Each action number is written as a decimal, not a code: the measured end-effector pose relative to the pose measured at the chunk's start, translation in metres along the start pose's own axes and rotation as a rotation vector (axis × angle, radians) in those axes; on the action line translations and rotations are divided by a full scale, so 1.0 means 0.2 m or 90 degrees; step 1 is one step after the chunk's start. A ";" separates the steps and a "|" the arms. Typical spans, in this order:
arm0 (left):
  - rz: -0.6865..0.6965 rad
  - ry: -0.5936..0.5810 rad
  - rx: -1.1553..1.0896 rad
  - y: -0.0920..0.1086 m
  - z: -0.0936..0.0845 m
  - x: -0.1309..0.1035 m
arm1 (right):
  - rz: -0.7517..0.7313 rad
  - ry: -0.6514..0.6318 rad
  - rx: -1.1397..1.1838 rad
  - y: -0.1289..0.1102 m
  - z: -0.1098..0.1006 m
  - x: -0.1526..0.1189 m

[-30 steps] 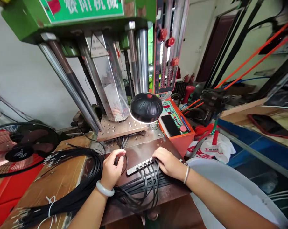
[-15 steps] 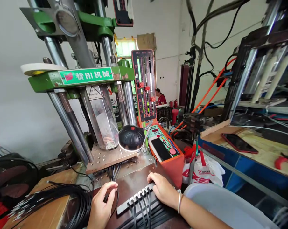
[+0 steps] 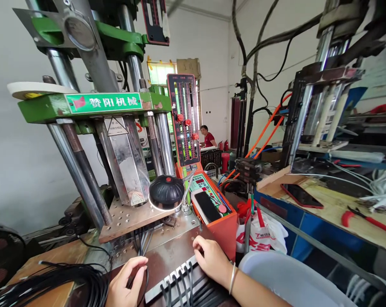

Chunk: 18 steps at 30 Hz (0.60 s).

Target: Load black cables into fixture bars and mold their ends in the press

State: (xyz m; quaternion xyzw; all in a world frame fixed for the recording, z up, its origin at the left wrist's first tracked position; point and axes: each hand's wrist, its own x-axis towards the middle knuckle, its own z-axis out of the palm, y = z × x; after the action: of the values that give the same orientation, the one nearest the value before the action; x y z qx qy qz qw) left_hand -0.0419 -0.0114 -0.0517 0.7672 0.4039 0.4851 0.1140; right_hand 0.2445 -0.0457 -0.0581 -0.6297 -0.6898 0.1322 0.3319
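A slotted metal bar (image 3: 155, 288) lies on the brown machine bed at the bottom centre, with several black cables (image 3: 180, 286) seated in its slots and trailing toward me. My right hand (image 3: 212, 261) rests at the bar's right end, its fingers curled over that end. To the left of the bar is my left hand (image 3: 127, 283), thumb and fingers curved with a gap between them and nothing visible held. A thin black cable runs just beside its fingertips.
Behind the bed stands a green press (image 3: 45, 108) with a black dome (image 3: 166, 192). An orange control box (image 3: 223, 232) carries a phone (image 3: 207, 206). A grey tub (image 3: 276, 277) is at the lower right, a cable bundle (image 3: 84, 277) at left. A person (image 3: 207, 137) sits far back.
The view has shifted, so the press, bar and hands appear further left and slightly lower. My hands keep nearly the same poses near the bar.
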 end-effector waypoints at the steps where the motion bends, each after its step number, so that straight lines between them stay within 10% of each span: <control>1: 0.001 0.002 -0.006 0.00 0.00 0.00 | 0.002 0.002 -0.005 0.00 0.00 0.00; 18: 0.035 -0.014 0.029 0.00 -0.02 0.01 | 0.026 0.000 -0.052 -0.04 -0.04 0.00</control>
State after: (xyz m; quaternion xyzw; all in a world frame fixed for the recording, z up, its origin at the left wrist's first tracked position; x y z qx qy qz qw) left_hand -0.0452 -0.0116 -0.0482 0.7859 0.3922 0.4700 0.0876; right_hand 0.2436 -0.0492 -0.0479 -0.6570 -0.6815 0.1106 0.3028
